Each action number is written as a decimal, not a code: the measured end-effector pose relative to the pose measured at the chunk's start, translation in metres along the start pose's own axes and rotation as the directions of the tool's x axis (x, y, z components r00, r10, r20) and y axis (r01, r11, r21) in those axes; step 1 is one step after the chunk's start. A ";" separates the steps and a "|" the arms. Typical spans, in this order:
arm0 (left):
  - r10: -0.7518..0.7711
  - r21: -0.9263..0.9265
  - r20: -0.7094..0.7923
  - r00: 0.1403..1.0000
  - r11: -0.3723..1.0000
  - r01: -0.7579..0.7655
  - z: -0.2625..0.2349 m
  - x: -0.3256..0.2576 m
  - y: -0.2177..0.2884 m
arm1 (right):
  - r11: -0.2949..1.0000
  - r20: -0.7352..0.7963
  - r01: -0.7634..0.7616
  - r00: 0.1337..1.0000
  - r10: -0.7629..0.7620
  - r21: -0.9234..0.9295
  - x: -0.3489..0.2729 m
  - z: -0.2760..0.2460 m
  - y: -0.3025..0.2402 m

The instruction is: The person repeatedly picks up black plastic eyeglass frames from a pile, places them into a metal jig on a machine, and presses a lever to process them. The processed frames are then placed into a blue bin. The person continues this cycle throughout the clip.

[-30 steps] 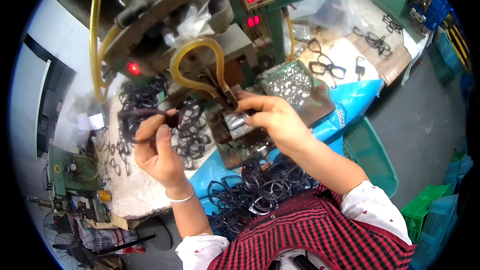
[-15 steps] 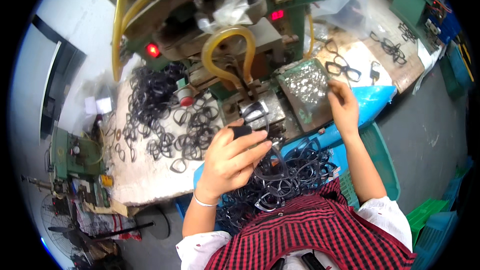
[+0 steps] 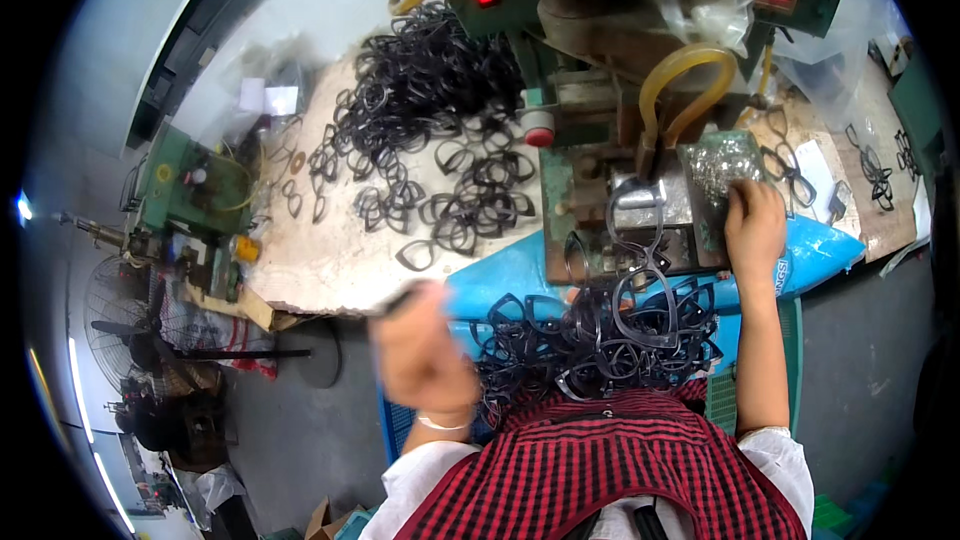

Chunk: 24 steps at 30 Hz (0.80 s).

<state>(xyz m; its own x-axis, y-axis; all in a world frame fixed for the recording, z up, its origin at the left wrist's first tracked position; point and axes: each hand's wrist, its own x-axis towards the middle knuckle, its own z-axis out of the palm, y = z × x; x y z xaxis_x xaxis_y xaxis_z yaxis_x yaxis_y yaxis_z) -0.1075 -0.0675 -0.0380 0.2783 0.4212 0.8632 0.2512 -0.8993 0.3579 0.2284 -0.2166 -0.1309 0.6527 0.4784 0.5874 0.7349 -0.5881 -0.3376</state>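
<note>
My left hand (image 3: pixel 425 350) is smeared by motion in front of the bench's near edge, left of the heap of frames; its fingers cannot be made out. A dark band shows on one finger. My right hand (image 3: pixel 755 235) lies at the right edge of a metal tray (image 3: pixel 712 240) sprinkled with small silvery bits. Its fingers are curled together, and whatever they may hold is hidden. Between the hands, a dark eyeglass frame (image 3: pixel 657 342) has one rim at the press's metal block (image 3: pixel 672 202) and the other hanging toward me, untouched by either hand.
A green press with a yellow hose (image 3: pixel 652 90) and a red button (image 3: pixel 538 130) stands ahead. Dark glasses frames (image 3: pixel 430 80) pile up on the bench at left. More frames (image 3: pixel 540 340) lie heaped before me by blue plastic sheeting (image 3: pixel 500 275). A fan (image 3: pixel 130 330) stands at far left.
My view has swung left. My left hand has left the eyeglass frame at the press and pulled back toward me. My right hand stays by the tray, its fingers more curled.
</note>
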 end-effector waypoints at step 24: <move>-0.294 0.481 0.548 0.783 0.877 -0.007 0.111 0.000 -0.139 | 0.575 0.212 -0.326 0.943 0.257 0.751 -0.001 -0.063 -0.037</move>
<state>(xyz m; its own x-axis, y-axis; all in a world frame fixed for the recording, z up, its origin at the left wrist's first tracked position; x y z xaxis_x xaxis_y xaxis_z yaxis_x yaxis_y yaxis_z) -0.0399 0.0701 -0.1272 0.6519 0.6587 0.3756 0.6641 -0.7351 0.1365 0.1887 -0.2363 -0.0723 0.8435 0.4380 0.3109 0.3479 -0.0044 -0.9375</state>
